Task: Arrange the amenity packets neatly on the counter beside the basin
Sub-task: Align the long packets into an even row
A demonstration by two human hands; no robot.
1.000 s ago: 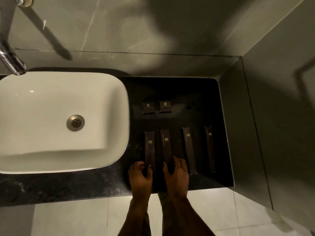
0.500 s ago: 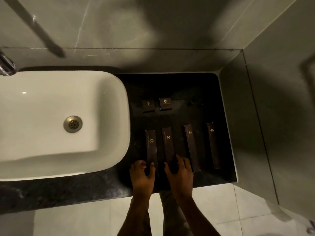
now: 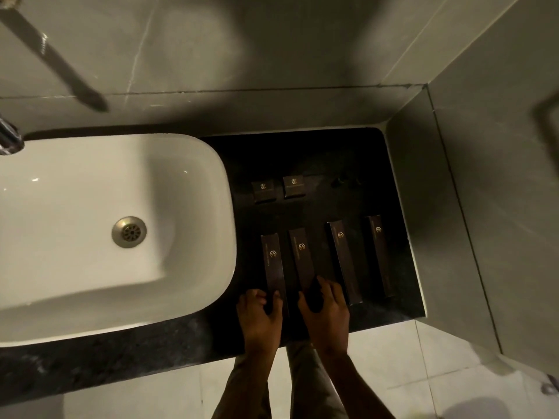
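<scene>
- Currently, six dark amenity packets lie on the black counter (image 3: 305, 152) to the right of the white basin (image 3: 90, 225), none stacked and none touching.
- Two small square packets, the left one (image 3: 263, 191) and the right one (image 3: 294, 186), sit side by side in a back row, each with its gold logo facing up.
- Four long packets form the front row, laid lengthwise front to back: first (image 3: 273, 261), second (image 3: 302, 258), third (image 3: 344, 261), fourth (image 3: 380, 255), counted from the basin.
- Logos face up on all four, probably so the branding reads from the standing position.
- The left hand (image 3: 261, 317) pinches the near end of the first long packet between thumb and fingers; holding it at the end allows the packet to be pivoted into line.
- The right hand (image 3: 325, 313) rests on the near end of the second long packet, fingers curled over it; whether it grips or only presses down cannot be determined.
- Alignment is judged incomplete: the third and fourth packets lean slightly and sit further back than the first two, and the gaps are uneven.
- The counter surface is dark, speckled stone, level and dry in appearance, closed in by grey tiled walls (image 3: 272, 55) behind and to the right.
- A metal tap (image 3: 9, 137) shows at the left edge above the basin, and a drain (image 3: 129, 232) sits in the basin floor.
- Pale floor tiles (image 3: 408, 358) show below the counter edge; lighting is dim with heavy shadow.
</scene>
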